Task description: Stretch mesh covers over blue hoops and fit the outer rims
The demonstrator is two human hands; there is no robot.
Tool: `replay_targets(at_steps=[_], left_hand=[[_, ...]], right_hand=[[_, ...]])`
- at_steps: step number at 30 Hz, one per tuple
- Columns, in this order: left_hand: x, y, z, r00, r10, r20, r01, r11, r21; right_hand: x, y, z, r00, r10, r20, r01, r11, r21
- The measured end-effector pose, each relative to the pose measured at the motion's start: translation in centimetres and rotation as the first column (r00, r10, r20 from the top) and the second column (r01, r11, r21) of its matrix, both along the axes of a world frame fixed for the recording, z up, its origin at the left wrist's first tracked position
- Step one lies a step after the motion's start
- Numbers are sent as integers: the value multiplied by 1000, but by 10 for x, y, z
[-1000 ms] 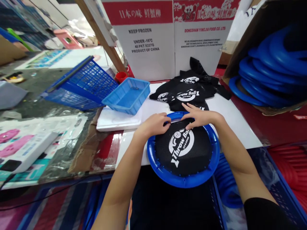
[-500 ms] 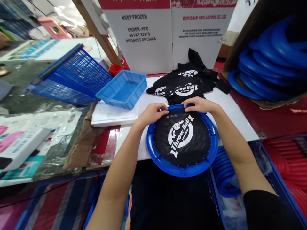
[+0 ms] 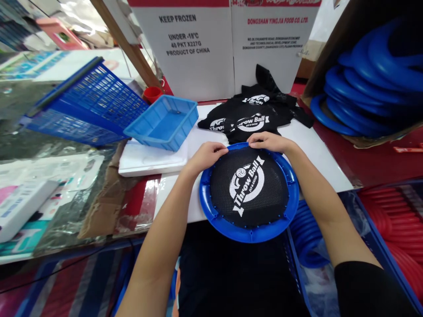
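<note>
A blue round plastic ring (image 3: 211,214) lies on the white board's near edge, partly overhanging it. Black mesh printed "Throw Ball" (image 3: 248,187) is stretched across the ring. My left hand (image 3: 207,155) pinches the mesh edge at the ring's far left rim. At the far rim, just to the right, my right hand (image 3: 268,141) presses the mesh with curled fingers. A pile of loose black mesh pieces (image 3: 251,115) with the same print lies just beyond both hands.
A small blue tray (image 3: 163,123) and a tilted blue basket (image 3: 89,105) stand at the left. White cartons (image 3: 211,48) rise at the back. Blue rings (image 3: 363,79) fill a box at the right, with more blue and red rings (image 3: 396,215) below.
Both hands slid from the mesh's upper part out to the ring's far rim. The right hand's fingers went from flat and spread to curled over the edge. The view tilted down slightly.
</note>
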State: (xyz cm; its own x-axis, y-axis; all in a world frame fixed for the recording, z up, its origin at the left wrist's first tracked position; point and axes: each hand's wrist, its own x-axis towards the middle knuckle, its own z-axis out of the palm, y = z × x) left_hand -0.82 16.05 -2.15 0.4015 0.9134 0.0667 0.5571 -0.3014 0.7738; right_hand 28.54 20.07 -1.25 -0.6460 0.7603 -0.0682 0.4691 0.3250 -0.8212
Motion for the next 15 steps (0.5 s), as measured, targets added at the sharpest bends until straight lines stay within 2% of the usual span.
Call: replay_targets(at_steps=[6,11,15], left_hand=[[-2,0,-1,992,28,124,-12,992,-122],[3,-1,-8,969,80,232,-62,995,-84],[6,-3,-9,979,89,185,-82,996,-48]], right_hand=[[-1,0,2,997,32,65,-37,997,73],[1,1,1,994,47,97,-56,993,102],[-2,0,-2,993,2,120,-23,985,171]])
